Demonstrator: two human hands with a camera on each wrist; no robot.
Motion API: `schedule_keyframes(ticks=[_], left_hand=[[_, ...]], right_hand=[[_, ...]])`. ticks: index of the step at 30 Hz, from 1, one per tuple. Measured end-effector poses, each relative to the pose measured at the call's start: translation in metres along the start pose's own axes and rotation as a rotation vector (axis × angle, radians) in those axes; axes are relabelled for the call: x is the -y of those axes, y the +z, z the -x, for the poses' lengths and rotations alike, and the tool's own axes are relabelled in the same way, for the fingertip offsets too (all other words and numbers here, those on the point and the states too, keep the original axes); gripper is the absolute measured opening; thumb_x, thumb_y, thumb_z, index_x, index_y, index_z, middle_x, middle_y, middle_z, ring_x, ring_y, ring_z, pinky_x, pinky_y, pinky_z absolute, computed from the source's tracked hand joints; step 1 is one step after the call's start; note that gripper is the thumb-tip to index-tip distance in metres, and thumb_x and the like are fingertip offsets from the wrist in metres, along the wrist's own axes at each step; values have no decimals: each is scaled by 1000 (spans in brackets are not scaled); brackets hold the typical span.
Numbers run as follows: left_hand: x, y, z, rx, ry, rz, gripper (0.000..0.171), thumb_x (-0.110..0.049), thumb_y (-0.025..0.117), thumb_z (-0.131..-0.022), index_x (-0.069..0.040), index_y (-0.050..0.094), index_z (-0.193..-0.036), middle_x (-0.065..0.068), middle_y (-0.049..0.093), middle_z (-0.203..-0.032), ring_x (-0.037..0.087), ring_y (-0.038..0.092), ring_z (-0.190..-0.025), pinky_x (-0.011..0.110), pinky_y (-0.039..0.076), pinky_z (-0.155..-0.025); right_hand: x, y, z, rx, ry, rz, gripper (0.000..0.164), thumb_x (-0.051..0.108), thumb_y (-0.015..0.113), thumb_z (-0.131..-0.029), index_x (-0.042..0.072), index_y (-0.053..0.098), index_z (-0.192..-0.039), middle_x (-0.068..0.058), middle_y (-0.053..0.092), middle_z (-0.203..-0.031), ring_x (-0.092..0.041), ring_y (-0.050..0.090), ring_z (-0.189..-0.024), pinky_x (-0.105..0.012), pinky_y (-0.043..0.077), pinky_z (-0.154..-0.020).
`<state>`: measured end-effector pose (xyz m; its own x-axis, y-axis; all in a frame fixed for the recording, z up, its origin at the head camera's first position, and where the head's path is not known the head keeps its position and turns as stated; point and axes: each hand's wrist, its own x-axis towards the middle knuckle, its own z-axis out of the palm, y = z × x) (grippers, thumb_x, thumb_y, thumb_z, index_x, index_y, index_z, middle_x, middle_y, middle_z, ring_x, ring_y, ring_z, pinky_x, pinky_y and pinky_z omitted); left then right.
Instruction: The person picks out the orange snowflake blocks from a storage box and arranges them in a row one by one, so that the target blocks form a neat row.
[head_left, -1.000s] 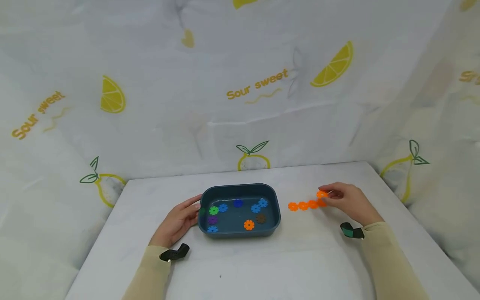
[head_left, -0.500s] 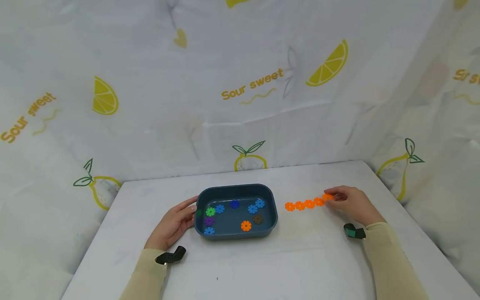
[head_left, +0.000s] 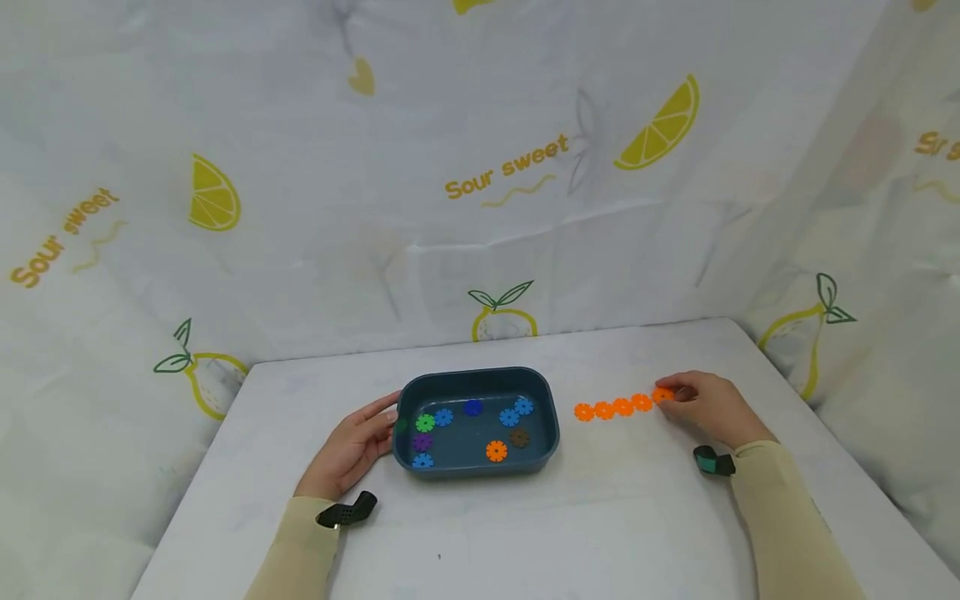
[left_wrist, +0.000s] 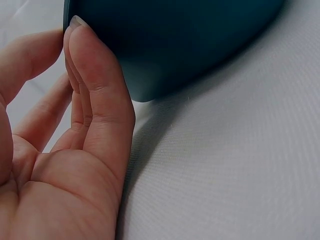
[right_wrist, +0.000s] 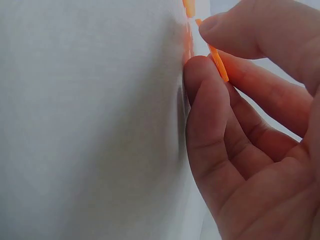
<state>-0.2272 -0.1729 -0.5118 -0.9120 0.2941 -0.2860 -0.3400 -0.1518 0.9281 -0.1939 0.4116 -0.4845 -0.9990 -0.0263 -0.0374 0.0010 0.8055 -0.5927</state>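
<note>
My left hand [head_left: 352, 446] grips the left end of a dark blue plastic basin [head_left: 480, 468], its fingers up against the basin wall [left_wrist: 165, 45] in the left wrist view. Thumb and fingers of my right hand [head_left: 708, 408] pinch an orange snowflake disc [head_left: 663, 395], a toothed plastic building piece. In the right wrist view this orange disc [right_wrist: 218, 64] is tilted, edge towards the camera, close to the table. Several more orange discs [head_left: 622, 407] lie in a row on the table, leading up to the held one from the left.
Inside the basin are loose discs: green [head_left: 425, 423], purple [head_left: 423, 442], brown [head_left: 519, 437], orange [head_left: 497, 451] and several blue ones [head_left: 510, 417]. A white cloth covers the table [head_left: 525, 542]. Behind it hangs a white curtain [head_left: 337, 250] with lemon prints.
My right hand has brought its orange disc from above the row's right end down and rightward, just past the last disc. The left hand stays on the basin. The head view has shifted slightly.
</note>
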Motion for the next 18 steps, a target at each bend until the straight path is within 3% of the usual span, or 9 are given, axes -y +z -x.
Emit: schedule_keyframes(ticks=[18], left_hand=[[1, -1, -1, 3, -9, 10, 56, -25, 67, -109, -17, 50, -162, 7, 69, -145, 14, 73, -112, 31, 62, -100]], right_hand=[[-1, 2, -4, 16, 2, 12, 40, 30, 78, -98, 9, 75, -132, -16, 74, -121, -28, 67, -105, -35, 54, -85]])
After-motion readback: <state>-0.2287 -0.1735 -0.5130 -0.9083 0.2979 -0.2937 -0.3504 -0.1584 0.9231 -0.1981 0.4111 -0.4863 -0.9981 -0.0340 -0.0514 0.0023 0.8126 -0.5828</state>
